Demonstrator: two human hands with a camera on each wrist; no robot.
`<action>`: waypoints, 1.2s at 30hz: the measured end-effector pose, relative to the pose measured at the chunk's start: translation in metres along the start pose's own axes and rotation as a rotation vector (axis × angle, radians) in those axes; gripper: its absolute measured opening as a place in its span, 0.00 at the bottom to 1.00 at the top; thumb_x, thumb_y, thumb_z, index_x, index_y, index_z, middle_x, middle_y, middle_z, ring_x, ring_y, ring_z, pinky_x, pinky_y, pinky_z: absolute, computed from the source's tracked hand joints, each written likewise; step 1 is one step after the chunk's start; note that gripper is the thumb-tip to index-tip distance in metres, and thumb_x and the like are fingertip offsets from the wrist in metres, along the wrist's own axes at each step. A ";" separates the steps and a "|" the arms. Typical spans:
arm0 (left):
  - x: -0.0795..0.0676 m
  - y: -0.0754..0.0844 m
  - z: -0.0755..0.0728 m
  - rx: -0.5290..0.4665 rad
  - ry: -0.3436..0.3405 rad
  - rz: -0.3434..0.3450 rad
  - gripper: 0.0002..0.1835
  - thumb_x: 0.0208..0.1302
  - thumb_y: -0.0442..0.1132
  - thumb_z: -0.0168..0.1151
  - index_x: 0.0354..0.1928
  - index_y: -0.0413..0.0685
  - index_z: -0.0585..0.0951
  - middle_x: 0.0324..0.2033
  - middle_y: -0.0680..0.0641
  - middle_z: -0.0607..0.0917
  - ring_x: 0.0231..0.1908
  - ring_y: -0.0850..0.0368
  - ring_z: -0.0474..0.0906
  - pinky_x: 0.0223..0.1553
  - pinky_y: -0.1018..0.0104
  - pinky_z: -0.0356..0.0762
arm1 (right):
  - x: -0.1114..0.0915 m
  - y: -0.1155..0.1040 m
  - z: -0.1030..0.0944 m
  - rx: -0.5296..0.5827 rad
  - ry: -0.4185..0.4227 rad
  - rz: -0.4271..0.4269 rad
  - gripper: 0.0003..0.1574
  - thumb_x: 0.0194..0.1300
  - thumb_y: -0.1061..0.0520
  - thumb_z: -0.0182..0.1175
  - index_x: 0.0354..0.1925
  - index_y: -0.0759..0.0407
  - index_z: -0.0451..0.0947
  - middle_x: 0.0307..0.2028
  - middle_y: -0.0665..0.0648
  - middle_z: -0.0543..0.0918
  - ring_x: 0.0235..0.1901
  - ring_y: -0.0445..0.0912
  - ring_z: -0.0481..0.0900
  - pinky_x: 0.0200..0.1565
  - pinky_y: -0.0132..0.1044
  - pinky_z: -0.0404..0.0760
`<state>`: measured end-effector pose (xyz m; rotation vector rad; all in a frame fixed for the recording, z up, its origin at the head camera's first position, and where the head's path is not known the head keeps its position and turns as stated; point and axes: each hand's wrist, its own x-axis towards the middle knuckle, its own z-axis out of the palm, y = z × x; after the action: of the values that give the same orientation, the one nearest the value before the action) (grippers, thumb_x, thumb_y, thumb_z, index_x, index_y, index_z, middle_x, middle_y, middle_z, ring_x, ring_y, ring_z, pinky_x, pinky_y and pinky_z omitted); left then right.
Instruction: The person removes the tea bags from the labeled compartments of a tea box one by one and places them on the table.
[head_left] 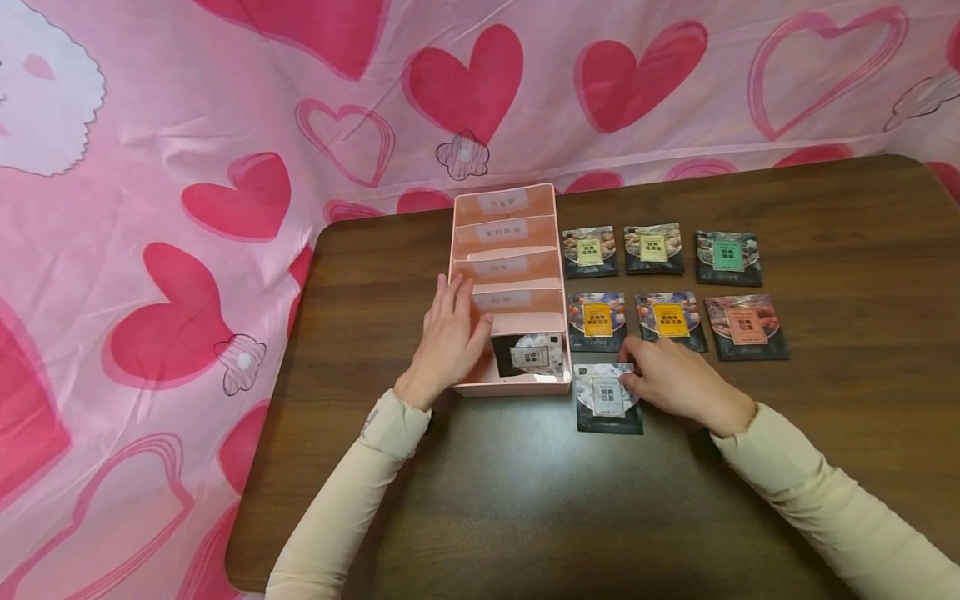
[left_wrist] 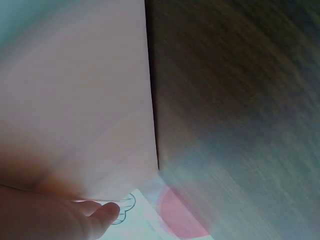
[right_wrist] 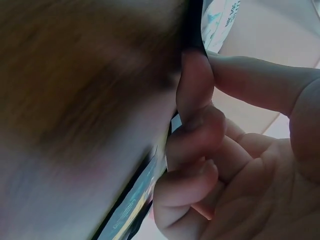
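Observation:
A long pink box [head_left: 555,387] with labelled compartments stands on the table. My left hand [head_left: 444,333] rests over its left wall, fingers extended, the thumb reaching inside. In the front compartment lies a black-and-white tea sachet [head_left: 513,367]. Just right of the box, my right hand [head_left: 675,379] pinches the right edge of a tea sachet with a white label [head_left: 607,412] between thumb and index finger. In the right wrist view the pinched dark edge shows at the fingertips [right_wrist: 195,75], and the other fingers curl inward. The left wrist view shows mostly the box's side wall [left_wrist: 90,100].
Behind the right hand lie two rows of sachets: two yellow-green ones [head_left: 588,252], a green one [head_left: 729,258], two orange-labelled ones [head_left: 597,321] and a red one [head_left: 747,327]. A pink heart-patterned cloth [head_left: 360,50] hangs behind and left of the brown table [head_left: 480,500].

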<state>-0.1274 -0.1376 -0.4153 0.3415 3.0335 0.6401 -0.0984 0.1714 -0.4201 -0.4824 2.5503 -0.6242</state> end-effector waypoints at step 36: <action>0.001 -0.002 0.003 0.017 0.052 0.035 0.34 0.71 0.51 0.46 0.72 0.38 0.57 0.73 0.38 0.55 0.75 0.38 0.40 0.69 0.38 0.52 | -0.003 -0.010 -0.012 -0.085 0.132 0.015 0.07 0.63 0.54 0.61 0.32 0.57 0.77 0.19 0.50 0.74 0.19 0.44 0.69 0.19 0.35 0.64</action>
<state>-0.1284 -0.1375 -0.4192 0.3847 3.0906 0.6350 -0.1004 0.1684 -0.4047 -0.4646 2.7113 -0.5610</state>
